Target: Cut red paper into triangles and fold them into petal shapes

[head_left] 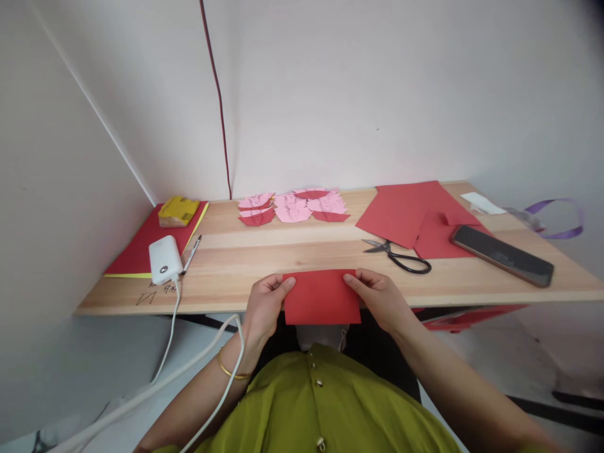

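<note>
A rectangular piece of red paper [321, 299] is held up at the table's front edge, between both hands. My left hand [267, 303] pinches its upper left corner, thumb on the near face. At the upper right corner my right hand [380, 297] pinches it the same way. Beyond the right hand lie scissors [396, 255] with black handles, their blades pointing left. Larger sheets of red paper [401, 211] rest behind the scissors. Pink and red cut-paper pieces [292, 206] stand grouped at the back of the table.
On the left are a white power bank [165, 259] with a cable, a pen [191, 255], and a yellow packet [178, 211] on red and yellow sheets. A phone [503, 255] lies at the right over red paper. The wooden table [226, 251] meets a wall behind.
</note>
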`<action>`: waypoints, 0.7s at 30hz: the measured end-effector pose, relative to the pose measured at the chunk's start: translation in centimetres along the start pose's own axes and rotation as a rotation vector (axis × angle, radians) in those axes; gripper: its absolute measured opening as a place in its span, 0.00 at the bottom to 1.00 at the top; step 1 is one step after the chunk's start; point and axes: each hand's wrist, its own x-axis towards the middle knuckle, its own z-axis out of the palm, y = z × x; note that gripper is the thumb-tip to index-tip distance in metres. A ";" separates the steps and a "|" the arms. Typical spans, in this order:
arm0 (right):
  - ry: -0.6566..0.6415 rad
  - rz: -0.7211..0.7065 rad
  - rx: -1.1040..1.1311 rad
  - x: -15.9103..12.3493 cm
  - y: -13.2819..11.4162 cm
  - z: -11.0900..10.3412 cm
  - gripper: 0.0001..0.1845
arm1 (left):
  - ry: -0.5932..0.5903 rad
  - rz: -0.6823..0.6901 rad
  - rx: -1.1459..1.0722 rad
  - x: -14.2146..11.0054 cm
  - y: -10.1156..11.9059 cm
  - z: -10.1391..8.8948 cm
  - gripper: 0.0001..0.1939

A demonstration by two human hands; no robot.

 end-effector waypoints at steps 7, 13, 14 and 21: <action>-0.017 0.015 0.016 0.2 -0.1 -0.1 0.21 | -0.014 -0.009 -0.003 0.3 0.1 -0.3 0.16; -0.032 0.023 0.009 0.3 -0.1 0.0 0.21 | -0.005 -0.040 -0.013 0.5 0.4 -0.3 0.18; -0.028 0.018 0.003 0.3 0.0 0.0 0.21 | -0.003 -0.040 -0.009 0.5 0.4 -0.3 0.18; -0.025 0.044 0.031 0.3 -0.1 -0.1 0.20 | -0.001 0.008 0.011 0.6 0.2 -0.2 0.18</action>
